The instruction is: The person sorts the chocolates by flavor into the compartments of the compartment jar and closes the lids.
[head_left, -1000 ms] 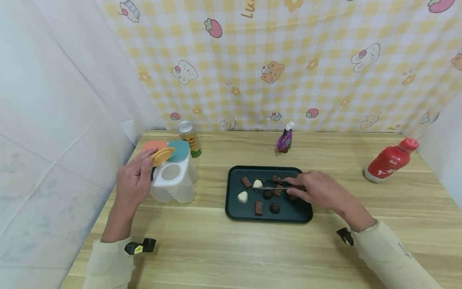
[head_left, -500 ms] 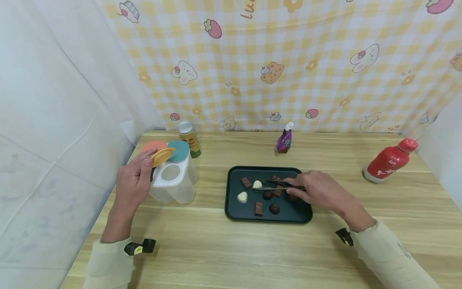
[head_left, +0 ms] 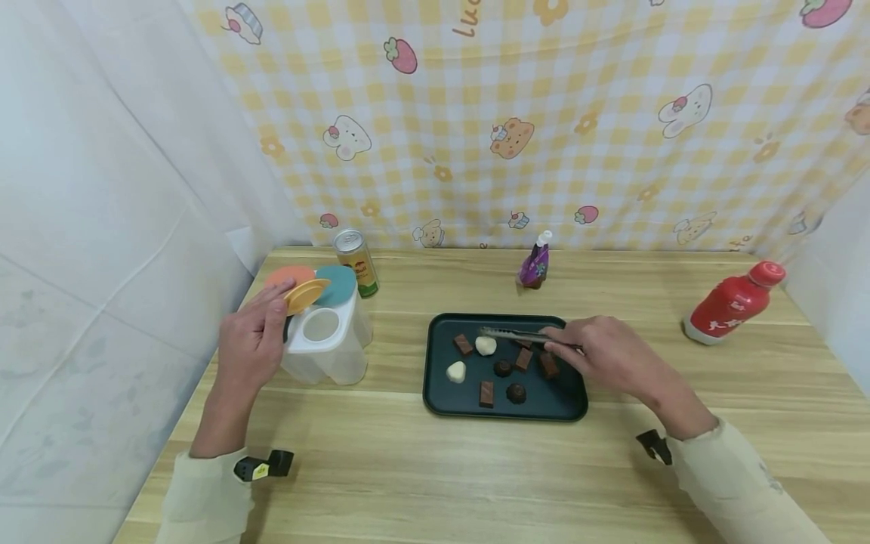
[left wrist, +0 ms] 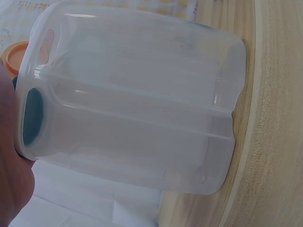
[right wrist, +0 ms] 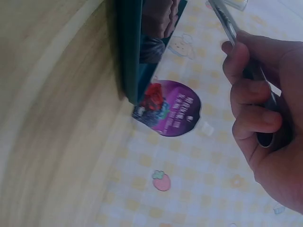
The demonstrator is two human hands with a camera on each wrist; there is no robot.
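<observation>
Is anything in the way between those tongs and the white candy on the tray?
Nothing visible. The tongs in the right hand hang just behind the white candy on the dark tray, with only bare tray between them.

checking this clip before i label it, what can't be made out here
- Tongs: head view, tips too small to tell if they hold anything; right wrist view cuts them at the top edge.
- Left hand: its grip on the container is hidden by the hand's back.
- Can: label too small.
- Right hand: fingertips hidden underneath.
</observation>
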